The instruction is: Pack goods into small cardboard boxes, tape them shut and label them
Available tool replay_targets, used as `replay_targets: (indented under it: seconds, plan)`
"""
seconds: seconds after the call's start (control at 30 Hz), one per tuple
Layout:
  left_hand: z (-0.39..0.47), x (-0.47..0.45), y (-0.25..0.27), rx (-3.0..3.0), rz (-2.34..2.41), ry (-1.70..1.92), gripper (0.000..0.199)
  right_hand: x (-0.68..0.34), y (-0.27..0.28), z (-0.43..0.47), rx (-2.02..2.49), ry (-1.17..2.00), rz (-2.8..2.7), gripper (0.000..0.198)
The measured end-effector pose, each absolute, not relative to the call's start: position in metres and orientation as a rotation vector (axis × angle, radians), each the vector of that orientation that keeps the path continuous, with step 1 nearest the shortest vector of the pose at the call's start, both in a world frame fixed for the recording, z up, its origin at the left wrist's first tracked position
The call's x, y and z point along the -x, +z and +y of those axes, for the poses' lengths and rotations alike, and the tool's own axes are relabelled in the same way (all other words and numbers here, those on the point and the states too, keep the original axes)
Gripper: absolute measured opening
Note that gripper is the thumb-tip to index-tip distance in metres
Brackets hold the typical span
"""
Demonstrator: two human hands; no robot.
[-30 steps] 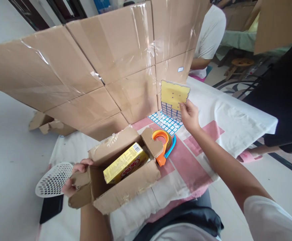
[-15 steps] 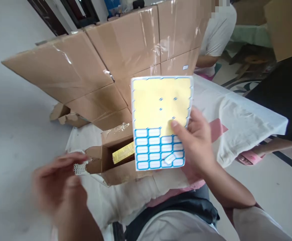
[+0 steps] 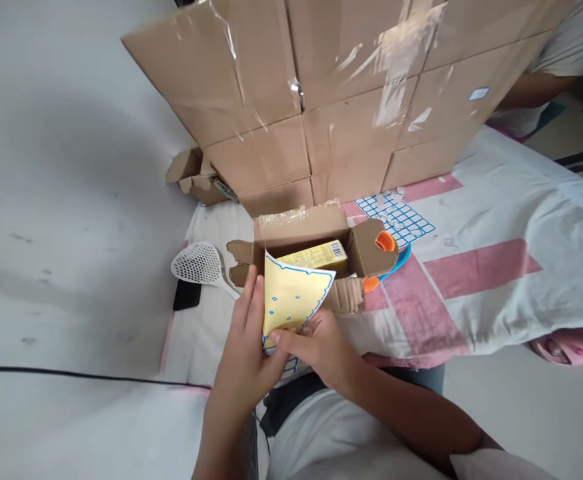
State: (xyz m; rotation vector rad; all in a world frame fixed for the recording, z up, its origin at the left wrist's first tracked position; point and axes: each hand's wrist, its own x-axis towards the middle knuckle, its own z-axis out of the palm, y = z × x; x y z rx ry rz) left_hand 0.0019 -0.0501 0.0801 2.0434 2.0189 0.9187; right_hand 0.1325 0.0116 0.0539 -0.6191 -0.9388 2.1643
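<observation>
A sticker sheet [image 3: 291, 293] with a yellow backing and blue-edged labels is held between both hands, close to my body. It is curved, and its upper right corner bends away. My right hand [image 3: 324, 347] pinches its lower right part, thumb across the front. Along the left edge, my left hand [image 3: 251, 333] grips it with the thumb near the bottom and fingers pointing up. Most of the white labels at the sheet's lower end are hidden by the hands. Just behind it stands an open cardboard box [image 3: 296, 227] with a yellow carton [image 3: 316, 257] inside.
A white slotted spoon [image 3: 199, 263] lies left of the box over a dark flat object [image 3: 187, 295]. Right of it are orange-and-blue handles [image 3: 386, 241] and another label sheet [image 3: 401, 217]. A tall cardboard panel [image 3: 356, 147] stands behind. Another person's arm [image 3: 536, 90] shows at upper right.
My left hand has come in from the left and taken hold of the sheet's left edge. The sheet has been lowered and now bends. My view has tilted down.
</observation>
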Motion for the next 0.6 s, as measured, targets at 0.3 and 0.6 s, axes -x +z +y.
replay_targets:
  seconds: [0.3,0.6]
  plan:
    - [-0.057,0.009,0.069,-2.238,2.035,0.859,0.063,-0.125,0.050,0.010,0.688,1.985,-0.944,0.027]
    - [-0.056,0.014,0.067,-2.256,2.019,0.963,0.055,-0.129,0.052,0.009,0.772,1.923,-1.015,0.031]
